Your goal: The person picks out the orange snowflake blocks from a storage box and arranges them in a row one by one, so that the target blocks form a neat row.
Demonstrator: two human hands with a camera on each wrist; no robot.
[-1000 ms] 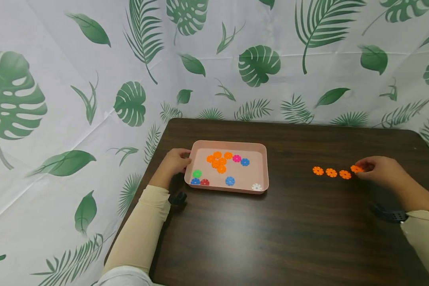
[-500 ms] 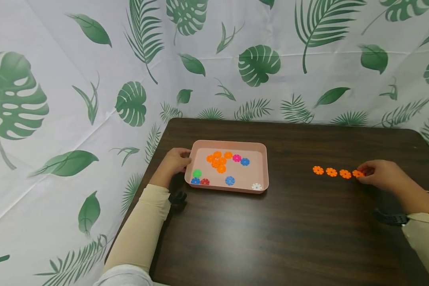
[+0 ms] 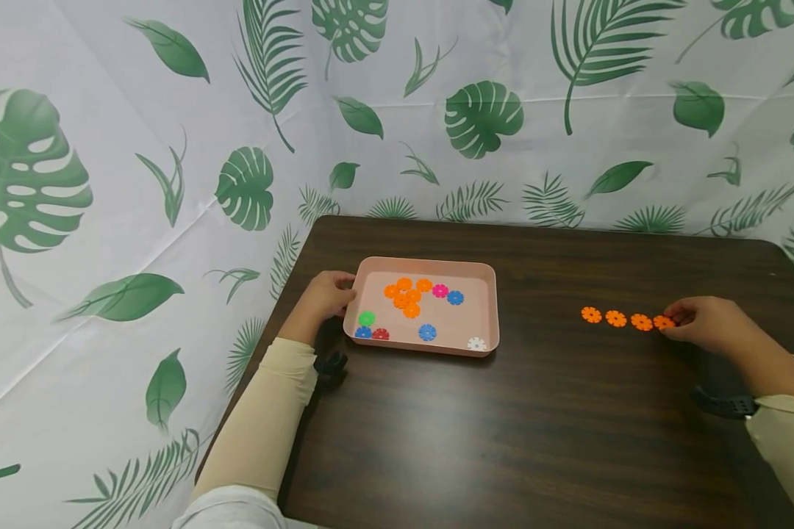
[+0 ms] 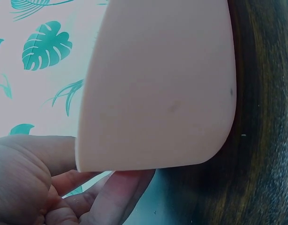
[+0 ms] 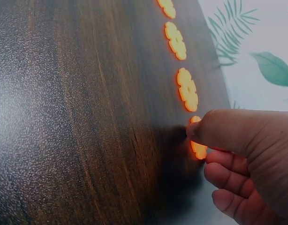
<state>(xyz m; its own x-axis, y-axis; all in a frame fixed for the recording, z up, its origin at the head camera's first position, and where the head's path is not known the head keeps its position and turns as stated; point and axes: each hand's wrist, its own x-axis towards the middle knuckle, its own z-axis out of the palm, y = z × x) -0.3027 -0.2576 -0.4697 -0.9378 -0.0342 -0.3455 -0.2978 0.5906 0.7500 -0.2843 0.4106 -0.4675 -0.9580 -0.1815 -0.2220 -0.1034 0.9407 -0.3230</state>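
Gripping the tray [image 3: 463, 321] by its left end with the left hand [image 3: 326, 295], probably for steadiness; pinching the rightmost disc [image 3: 663, 322] of the row [image 3: 616, 318] on the surface [image 3: 503, 433] with the right hand [image 3: 711, 322], seemingly for alignment.

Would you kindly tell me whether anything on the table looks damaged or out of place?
Only faint dark marks on the pink tray, in the left wrist view, stand out against its plain surface, possibly smudges. Nothing looks spilled or broken.

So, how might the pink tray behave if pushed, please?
The pink tray would probably slide rather than tip, being low and broad. It looks thin-walled, so perhaps light. The scattered discs inside might shift.
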